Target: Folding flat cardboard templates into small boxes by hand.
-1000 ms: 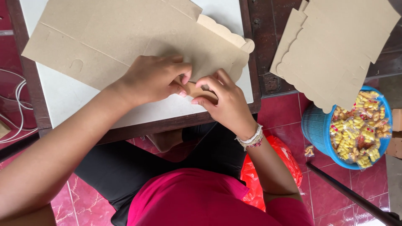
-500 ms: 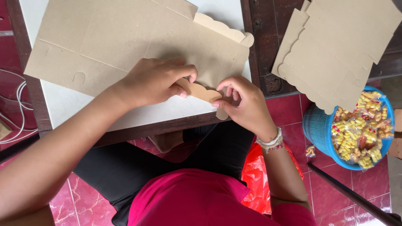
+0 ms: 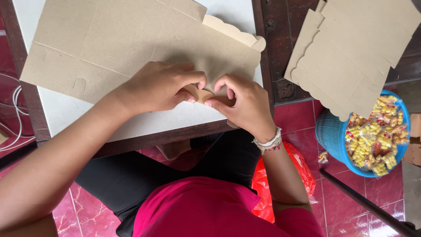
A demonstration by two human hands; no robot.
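A flat brown cardboard box blank [image 3: 131, 39] with a scalloped edge lies on a white-topped table [image 3: 70, 116]. Both hands meet at its near edge. My left hand [image 3: 160, 85] pinches a small cardboard flap [image 3: 201, 94] between thumb and fingers. My right hand [image 3: 243, 103], with a beaded bracelet on the wrist, grips the same flap from the right. The fingertips of the two hands nearly touch. The flap is mostly hidden under the fingers.
A stack of similar cardboard blanks [image 3: 355, 52] lies at the right on a dark wooden surface. A blue basket [image 3: 333, 136] holding several yellow snack packets stands on the red tiled floor. A red plastic bag [image 3: 285, 184] sits by my right elbow. White cables [image 3: 13, 127] hang at the left.
My right hand has moved back left to meet my left hand at the flap. The cardboard blank has shifted slightly on the table.
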